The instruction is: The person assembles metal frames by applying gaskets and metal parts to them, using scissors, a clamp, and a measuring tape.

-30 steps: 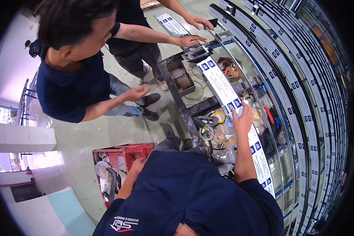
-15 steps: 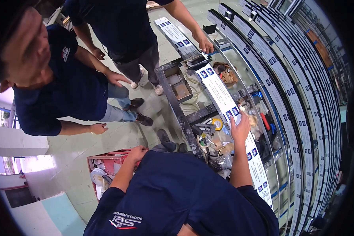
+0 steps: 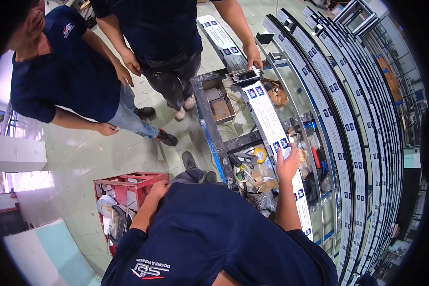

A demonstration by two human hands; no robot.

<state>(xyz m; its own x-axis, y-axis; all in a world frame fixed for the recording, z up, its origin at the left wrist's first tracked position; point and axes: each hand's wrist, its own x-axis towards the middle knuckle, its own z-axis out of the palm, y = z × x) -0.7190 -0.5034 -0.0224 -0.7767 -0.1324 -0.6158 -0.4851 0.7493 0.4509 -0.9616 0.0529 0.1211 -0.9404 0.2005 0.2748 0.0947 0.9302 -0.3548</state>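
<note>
Box, dark-walled and open-topped (image 3: 228,117), set in the far left corner of the dark counter (image 3: 214,133) in the head view, holding grey and brown flat pieces (image 3: 219,109). Between the frame bars, nearer: yellow tape roll (image 3: 260,154), cardboard pieces (image 3: 266,184) and crumpled clear plastic (image 3: 264,200), all jumbled together. Red cabinet (image 3: 139,188) on the floor to the left, open-sided, with a white round item (image 3: 107,208) and dark tool-like pieces inside.

White-faced strip (image 3: 262,107) lying lengthwise over the counter, directly under the right grip (image 3: 288,161), running out ahead of it and back beside the forearm. Thumb and fingers parted across the strip's face, touching; whether closed on its edges, cannot tell. Left grip (image 3: 158,189) well apart from the strip, at the cabinet's right edge; finger state hidden, cannot tell. Co-worker's hand (image 3: 253,56) near the strip's far end.
</note>
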